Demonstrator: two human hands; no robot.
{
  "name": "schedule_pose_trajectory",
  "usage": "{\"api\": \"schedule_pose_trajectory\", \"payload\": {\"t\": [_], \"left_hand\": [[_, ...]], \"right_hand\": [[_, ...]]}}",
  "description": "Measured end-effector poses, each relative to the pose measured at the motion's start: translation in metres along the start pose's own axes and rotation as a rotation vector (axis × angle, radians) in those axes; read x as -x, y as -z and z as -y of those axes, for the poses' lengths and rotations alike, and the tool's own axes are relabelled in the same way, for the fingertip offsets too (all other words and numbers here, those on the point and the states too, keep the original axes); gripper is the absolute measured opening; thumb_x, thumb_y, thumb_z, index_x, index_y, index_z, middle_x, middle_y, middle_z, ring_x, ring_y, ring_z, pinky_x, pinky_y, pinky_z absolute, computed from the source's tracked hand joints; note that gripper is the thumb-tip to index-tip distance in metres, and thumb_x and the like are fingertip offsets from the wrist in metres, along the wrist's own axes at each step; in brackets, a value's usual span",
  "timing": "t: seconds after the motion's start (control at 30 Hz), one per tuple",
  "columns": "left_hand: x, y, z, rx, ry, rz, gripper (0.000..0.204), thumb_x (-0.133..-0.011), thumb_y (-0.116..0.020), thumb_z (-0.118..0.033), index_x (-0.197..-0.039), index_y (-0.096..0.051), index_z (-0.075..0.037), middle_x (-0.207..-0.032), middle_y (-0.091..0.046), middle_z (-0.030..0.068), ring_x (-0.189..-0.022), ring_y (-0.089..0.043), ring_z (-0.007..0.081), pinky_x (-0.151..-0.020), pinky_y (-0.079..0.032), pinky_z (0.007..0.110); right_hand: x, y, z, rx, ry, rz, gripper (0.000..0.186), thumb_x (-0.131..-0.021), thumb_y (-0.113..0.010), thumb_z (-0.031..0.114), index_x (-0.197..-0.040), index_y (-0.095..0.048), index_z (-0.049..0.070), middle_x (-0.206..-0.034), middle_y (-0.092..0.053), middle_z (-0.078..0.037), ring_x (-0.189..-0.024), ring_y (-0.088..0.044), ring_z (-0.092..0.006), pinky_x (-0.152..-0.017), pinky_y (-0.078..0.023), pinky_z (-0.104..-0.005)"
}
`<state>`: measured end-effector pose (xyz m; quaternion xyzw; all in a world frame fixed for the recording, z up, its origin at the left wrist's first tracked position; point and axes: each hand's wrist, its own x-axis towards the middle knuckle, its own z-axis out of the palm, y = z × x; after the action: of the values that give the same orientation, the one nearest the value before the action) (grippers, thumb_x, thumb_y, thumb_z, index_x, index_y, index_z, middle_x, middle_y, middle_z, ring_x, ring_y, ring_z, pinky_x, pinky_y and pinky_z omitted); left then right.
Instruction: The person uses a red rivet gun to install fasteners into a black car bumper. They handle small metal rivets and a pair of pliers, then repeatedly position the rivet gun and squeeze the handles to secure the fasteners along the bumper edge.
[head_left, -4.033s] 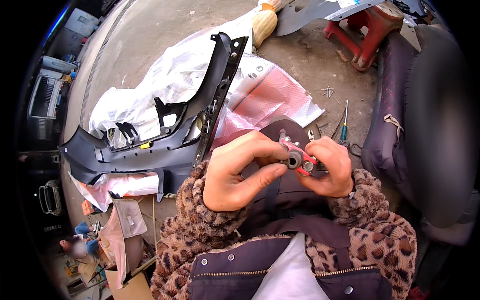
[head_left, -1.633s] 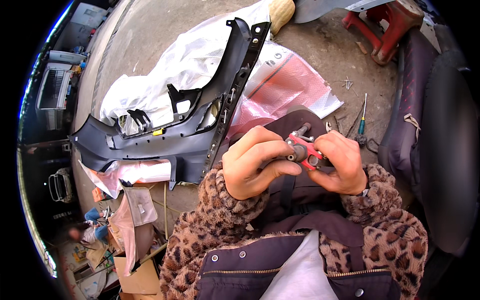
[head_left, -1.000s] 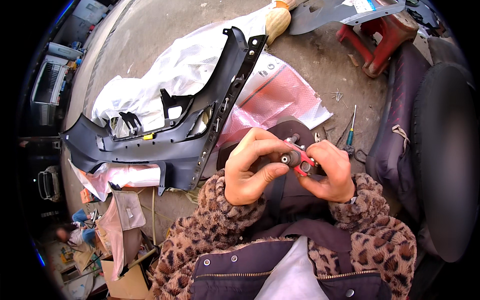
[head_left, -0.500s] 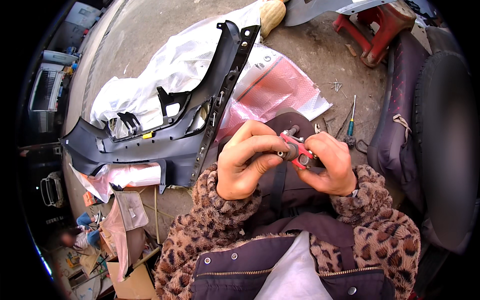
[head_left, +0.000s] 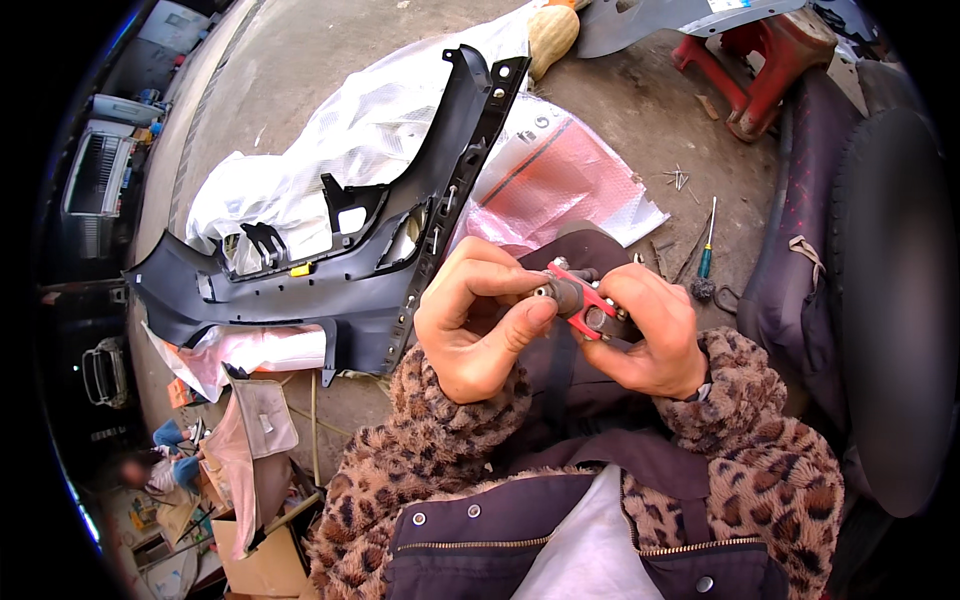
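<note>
Both of my hands hold a small red and grey metal tool (head_left: 585,312) over my lap. My left hand (head_left: 480,320) pinches the tool's grey cylindrical end between thumb and curled fingers. My right hand (head_left: 650,335) grips its red body from the right, with thumb and fingers bent around it. Just beyond the tool, a dark padded surface (head_left: 590,240) shows, partly hidden by my fingers. A screwdriver (head_left: 705,260) with a teal handle lies on the ground past my right hand, near scattered thin metal pieces (head_left: 678,178).
A large black plastic car panel (head_left: 262,295) lies on white and pink wrapping (head_left: 560,170) at left. A grey panel (head_left: 660,20) rests by a red stool (head_left: 760,80). A tire (head_left: 885,310) and purple cushion (head_left: 775,300) stand right. A person (head_left: 170,465) sits among cardboard (head_left: 255,560) at lower left.
My hands and the red tool have moved slightly left and up. The tool has turned, its cylindrical end now pointing more to the left between my left thumb and fingers.
</note>
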<state>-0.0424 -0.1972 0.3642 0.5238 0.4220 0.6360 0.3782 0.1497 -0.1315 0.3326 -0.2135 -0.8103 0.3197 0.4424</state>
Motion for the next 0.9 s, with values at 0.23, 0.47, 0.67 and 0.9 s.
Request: {"api": "schedule_pose_trajectory", "payload": {"t": [0.23,0.47,0.67,0.9], "left_hand": [[-0.022,0.009,-0.005,0.009,0.106,0.036,0.017,-0.091,-0.072,-0.003,-0.104,-0.067,0.007,-0.100,-0.061,0.0111,-0.080,-0.066,0.0147,-0.070,-0.052,0.024],[-0.041,-0.014,-0.001,-0.070,0.070,0.034,0.018,-0.093,-0.070,-0.006,-0.104,-0.066,0.008,-0.100,-0.061,0.0085,-0.088,-0.067,0.0148,-0.078,-0.053,0.025],[-0.049,-0.015,0.007,-0.095,0.026,0.122,0.021,-0.095,-0.069,-0.010,-0.110,-0.068,0.005,-0.098,-0.060,0.0056,-0.079,-0.059,0.0096,-0.068,-0.047,0.023],[-0.046,-0.012,0.012,0.146,0.216,0.144,0.034,-0.092,-0.074,-0.011,-0.121,-0.062,0.001,-0.098,-0.060,0.0020,-0.080,-0.058,0.0071,-0.067,-0.046,0.022]], "right_hand": [[-0.010,-0.004,0.006,-0.073,-0.189,0.027,0.038,-0.073,-0.077,0.002,-0.105,-0.056,0.000,-0.087,-0.058,-0.015,-0.071,-0.060,-0.0290,-0.062,-0.048,-0.0363],[-0.013,0.023,0.006,-0.027,-0.335,0.075,0.041,-0.079,-0.076,0.006,-0.115,-0.057,0.000,-0.096,-0.061,-0.016,-0.084,-0.063,-0.0309,-0.077,-0.051,-0.0369],[-0.019,0.041,0.005,-0.002,-0.365,0.117,0.041,-0.081,-0.077,0.009,-0.116,-0.059,0.002,-0.095,-0.061,-0.009,-0.079,-0.057,-0.0174,-0.069,-0.045,-0.0295],[-0.015,0.037,0.006,-0.071,-0.463,0.114,0.039,-0.082,-0.077,0.008,-0.116,-0.059,0.001,-0.101,-0.064,-0.014,-0.089,-0.066,-0.0260,-0.082,-0.051,-0.0344]]}}
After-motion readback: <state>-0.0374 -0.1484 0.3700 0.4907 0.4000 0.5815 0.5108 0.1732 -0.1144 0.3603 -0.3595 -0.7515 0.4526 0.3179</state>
